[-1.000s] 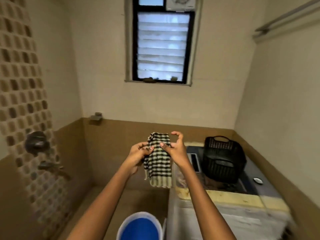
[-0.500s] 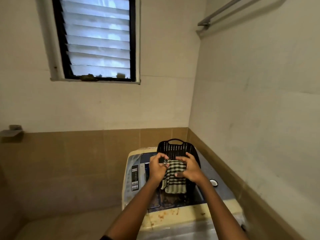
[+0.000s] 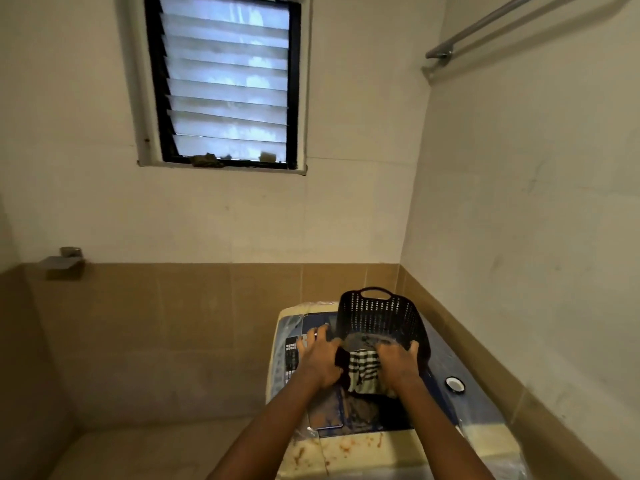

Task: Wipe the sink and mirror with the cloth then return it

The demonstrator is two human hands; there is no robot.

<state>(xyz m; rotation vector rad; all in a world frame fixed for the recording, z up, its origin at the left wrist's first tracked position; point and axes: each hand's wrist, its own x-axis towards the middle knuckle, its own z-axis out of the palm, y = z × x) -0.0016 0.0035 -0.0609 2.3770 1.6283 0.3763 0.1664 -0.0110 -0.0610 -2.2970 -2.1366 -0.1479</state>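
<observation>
Cloth: black-and-cream checked woven cloth (image 3: 362,370), lower centre-right of the frame, draped over the near rim of the basket, between the two hands; lower edge hangs down the basket's front.
Basket: black perforated plastic basket with a loop handle (image 3: 379,315), tilted toward the camera, standing on the washer top.
Left hand: left hand (image 3: 320,358) just left of the cloth, palm down, fingers spread wide and flat; fingertips reach toward the washer's panel. Thumb side touches the dark edge of the cloth at the basket rim. No closed grasp visible.
Right hand: right hand (image 3: 398,365) on the right part of the cloth, fingers curled over the basket's near rim, pressing the cloth against it. Whether the fingers pinch the fabric or only rest on it, cannot tell.
Washer: top-loading washing machine with cream body and blue lid (image 3: 446,407), lower right of frame, in the corner of the room; brownish stains on its front ledge. Button panel to the left of the left hand.
Small item: round white-and-black cap-like object (image 3: 454,384) on the lid, right of the basket, apart from it.
Window: black-framed louvred glass window (image 3: 225,81), upper left-centre, small dark scraps on its sill.
Rail: grey metal rail (image 3: 485,27), upper right, fixed on the right wall.
Walls: cream above, tan tile band below.
Bracket: small metal wall bracket (image 3: 64,263), left edge, mid-height.
</observation>
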